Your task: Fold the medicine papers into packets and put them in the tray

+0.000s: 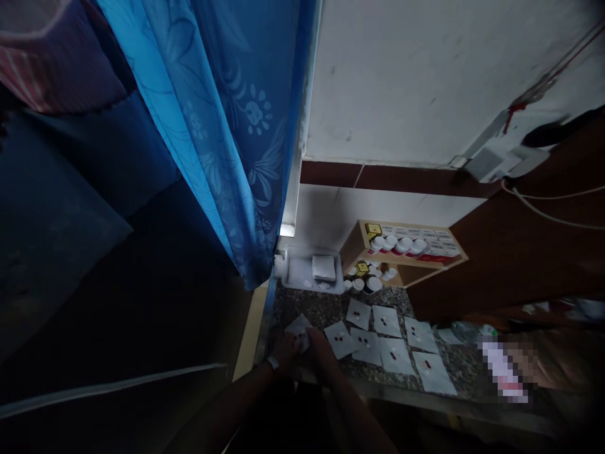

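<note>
A small white paper square (pixel 299 324) with a few dark pills on it lies at the front left of the speckled counter (pixel 302 301). My left hand (pixel 285 350) has its fingers closed on the paper's left and lower side, and a light watch or band circles that wrist. On the other side, my right hand (pixel 319 345) grips the paper's right edge. Dim light hides the fingertips in part. Just to the right is another paper square (pixel 341 340) with pills on it, and several more such papers (pixel 396 356) are spread beyond it, each bearing pills.
Behind the papers stands a white plastic tray (pixel 293 277) holding a stack of white papers (pixel 324 268). A wooden shelf (pixel 354 243) holds white-capped bottles (pixel 404 244) and boxes. A blue curtain (pixel 236 126) hangs at left. A clear plastic bottle (pixel 466 331) lies at right.
</note>
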The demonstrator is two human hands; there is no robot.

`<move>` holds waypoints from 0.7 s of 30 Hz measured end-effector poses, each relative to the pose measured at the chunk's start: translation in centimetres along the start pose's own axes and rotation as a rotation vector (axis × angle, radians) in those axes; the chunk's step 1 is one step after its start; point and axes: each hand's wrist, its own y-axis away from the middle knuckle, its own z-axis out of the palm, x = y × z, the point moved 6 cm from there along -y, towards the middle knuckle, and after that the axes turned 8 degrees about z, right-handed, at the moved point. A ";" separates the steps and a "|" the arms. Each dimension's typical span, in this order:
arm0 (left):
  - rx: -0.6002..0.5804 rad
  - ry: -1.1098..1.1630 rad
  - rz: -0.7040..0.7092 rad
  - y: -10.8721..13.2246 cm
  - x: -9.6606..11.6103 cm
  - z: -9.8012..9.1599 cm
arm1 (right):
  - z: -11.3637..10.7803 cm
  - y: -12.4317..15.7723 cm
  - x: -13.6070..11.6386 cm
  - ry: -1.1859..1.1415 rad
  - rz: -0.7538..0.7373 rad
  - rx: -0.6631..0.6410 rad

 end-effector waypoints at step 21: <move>0.076 -0.032 0.004 -0.5 -0.9 2.0 | 1.0 1.3 0.5 0.010 -0.087 0.017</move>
